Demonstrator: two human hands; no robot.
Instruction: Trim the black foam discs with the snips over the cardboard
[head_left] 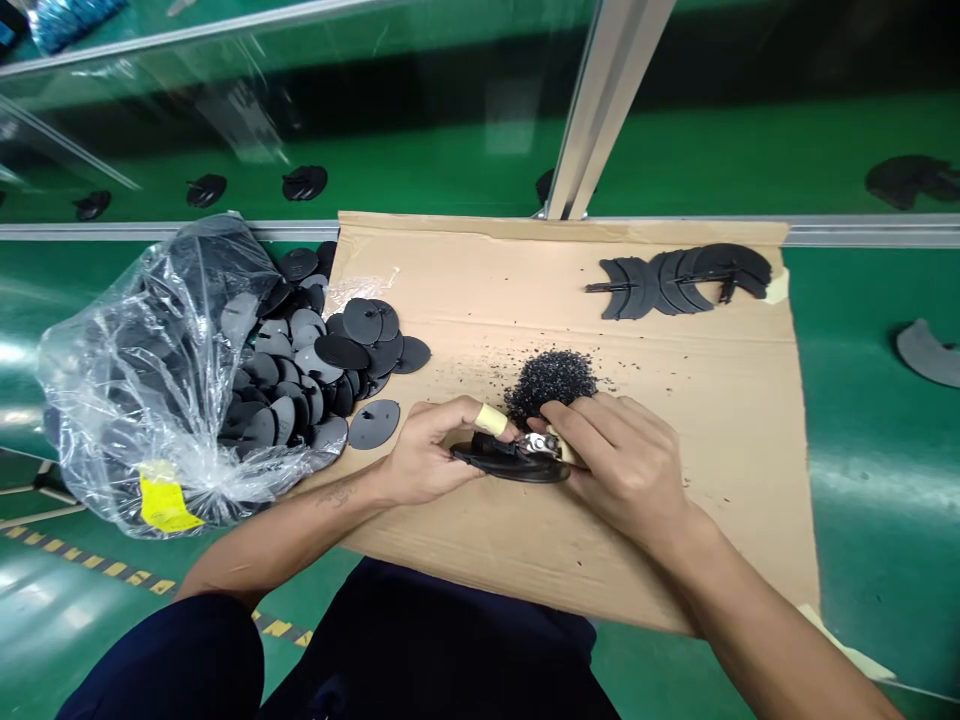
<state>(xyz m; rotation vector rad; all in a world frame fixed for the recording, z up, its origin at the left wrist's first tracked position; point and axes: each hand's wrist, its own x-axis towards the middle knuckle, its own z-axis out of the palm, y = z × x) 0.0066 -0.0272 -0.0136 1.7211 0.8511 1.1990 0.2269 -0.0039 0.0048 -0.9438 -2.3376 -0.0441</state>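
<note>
My left hand (424, 455) grips a black round plastic disc (510, 463) by its left edge, just above a cardboard sheet (735, 450). A yellow tape wrap sits on that hand's thumb. My right hand (622, 455) is closed on a small metal-bladed tool (541, 444) pressed against the disc's top edge. Right behind the hands lies a heap of black plastic shavings (551, 380).
A clear plastic bag (142, 400) spills several black discs (330, 360) onto the cardboard's left side. Trimmed black pieces (682, 280) lie at the cardboard's far right. A green conveyor belt (450, 170) behind a metal rail carries more black parts. My dark-trousered knees are below.
</note>
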